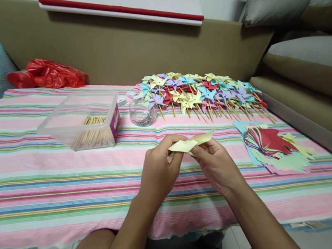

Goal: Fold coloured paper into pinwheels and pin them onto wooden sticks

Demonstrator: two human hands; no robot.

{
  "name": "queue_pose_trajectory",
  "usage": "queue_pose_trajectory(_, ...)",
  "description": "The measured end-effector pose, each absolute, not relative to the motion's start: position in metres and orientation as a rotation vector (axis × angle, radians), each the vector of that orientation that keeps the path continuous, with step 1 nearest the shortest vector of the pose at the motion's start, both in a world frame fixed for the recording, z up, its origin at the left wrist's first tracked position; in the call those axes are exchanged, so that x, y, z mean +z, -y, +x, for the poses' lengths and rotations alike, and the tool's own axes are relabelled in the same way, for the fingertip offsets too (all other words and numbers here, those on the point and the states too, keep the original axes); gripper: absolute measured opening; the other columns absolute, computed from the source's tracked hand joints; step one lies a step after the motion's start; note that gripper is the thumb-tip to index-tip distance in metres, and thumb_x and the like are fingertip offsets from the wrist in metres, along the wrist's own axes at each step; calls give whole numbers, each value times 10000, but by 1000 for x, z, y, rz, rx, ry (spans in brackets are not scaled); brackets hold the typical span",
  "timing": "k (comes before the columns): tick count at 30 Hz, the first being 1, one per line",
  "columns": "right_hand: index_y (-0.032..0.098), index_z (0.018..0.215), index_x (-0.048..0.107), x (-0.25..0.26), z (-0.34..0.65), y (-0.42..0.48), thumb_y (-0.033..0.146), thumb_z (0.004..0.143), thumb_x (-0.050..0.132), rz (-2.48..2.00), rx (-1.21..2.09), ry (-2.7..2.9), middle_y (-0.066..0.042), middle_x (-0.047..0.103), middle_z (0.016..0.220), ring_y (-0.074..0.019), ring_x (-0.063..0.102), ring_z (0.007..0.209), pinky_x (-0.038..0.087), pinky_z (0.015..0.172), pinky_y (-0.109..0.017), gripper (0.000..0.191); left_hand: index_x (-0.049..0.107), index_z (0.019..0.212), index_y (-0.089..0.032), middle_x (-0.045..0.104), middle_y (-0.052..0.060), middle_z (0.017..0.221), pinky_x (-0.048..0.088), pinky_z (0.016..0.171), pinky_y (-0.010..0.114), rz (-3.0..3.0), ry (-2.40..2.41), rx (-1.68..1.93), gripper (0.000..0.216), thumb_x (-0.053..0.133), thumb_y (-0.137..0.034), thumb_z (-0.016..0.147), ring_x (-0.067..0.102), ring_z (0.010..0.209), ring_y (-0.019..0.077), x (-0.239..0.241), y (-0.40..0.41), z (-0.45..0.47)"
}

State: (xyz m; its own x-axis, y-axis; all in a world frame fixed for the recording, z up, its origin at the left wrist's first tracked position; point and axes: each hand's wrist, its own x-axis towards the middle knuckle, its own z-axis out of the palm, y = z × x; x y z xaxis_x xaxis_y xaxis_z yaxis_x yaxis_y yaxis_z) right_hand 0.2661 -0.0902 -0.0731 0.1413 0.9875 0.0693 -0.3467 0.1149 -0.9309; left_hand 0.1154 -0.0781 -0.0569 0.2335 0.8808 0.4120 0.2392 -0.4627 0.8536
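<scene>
- Left hand (161, 164): pinching the near-left part of a pale yellow paper piece (184, 145), thumb and fingers closed down to paper thickness.
- Right hand (217, 164): same deal on the other side. Thumb on the near face, fingers curled behind; closed on the same paper, no gap beyond the sheet itself.
- Paper piece: up off the striped cloth (52, 179), in front of the person, spanning both hands. Folded, with one pointed flap sticking out past the right thumb. Exact fold under the fingers hidden, can't tell.
- Finished-looking pinwheels (192, 91): big heap beyond the hands, toward the right. Yellow, blue, purple, red and pink heads, sticks pointing mostly toward the person.
- Paper stack (276, 139): right of the right hand, well apart from it. Red cut shape on top, fanned edges at its left, pale green, yellow, pink and light blue pieces underneath.
- Clear plastic box (56, 130): beyond the left hand, to the left, with a bundle of thin wooden sticks (90, 140) in it. Purple label on its right side.
- Round clear jar (139, 111): between box and pinwheels, small shiny bits in the bottom, too small to identify.
- Red plastic bag (52, 75): crumpled, far left edge of the cloth, against the brown board (142, 51).
</scene>
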Motion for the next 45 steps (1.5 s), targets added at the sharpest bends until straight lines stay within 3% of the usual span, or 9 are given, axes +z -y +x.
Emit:
queue_pose_trajectory(18,247,911,704,-76,263,89,343,743,853,-938,1157,925,1,700,923,-178,645,926,506,926,-341,244,674,1023,-228,750,-23,895,444,631,226,1903,-1073,1283,210,583,-86,898,693,806,147,-55,81,117)
queue_pose_trajectory(23,255,947,721,-74,270,90,318,798,823,-944,1105,1023,-5,705,942,-182,648,942,521,890,-332,191,669,1045,-214,770,-7,969,494,742,223,2051,-991,1337,185,587,-102,922,722,858,143,-54,78,113)
queue_pose_trajectory(28,276,937,737,-65,279,93,237,877,744,-915,770,1348,-24,677,989,-189,633,1002,510,895,-335,71,669,1072,-211,788,15,1045,527,846,221,2270,-866,1409,199,571,-100,939,736,964,148,-53,76,107)
queue_pose_trajectory(32,280,946,724,-61,281,95,173,900,708,-856,568,1471,-31,647,981,-202,625,1023,499,936,-373,118,656,1068,-212,794,22,1032,550,843,234,2323,-886,1510,230,582,-71,903,745,951,155,-53,77,105)
queue_pose_trajectory(38,275,973,703,-60,281,99,132,914,688,-837,433,1537,-21,646,961,-191,625,977,497,870,-354,155,647,1065,-212,778,39,1115,543,899,281,2332,-756,1613,383,557,54,805,714,1040,162,-54,76,105)
queue_pose_trajectory(45,282,996,710,-60,277,100,144,928,673,-887,435,1522,-20,653,964,-190,628,960,491,856,-359,158,613,1048,-198,748,41,1032,505,892,306,2366,-802,1608,201,565,-59,912,680,1009,169,-55,73,107)
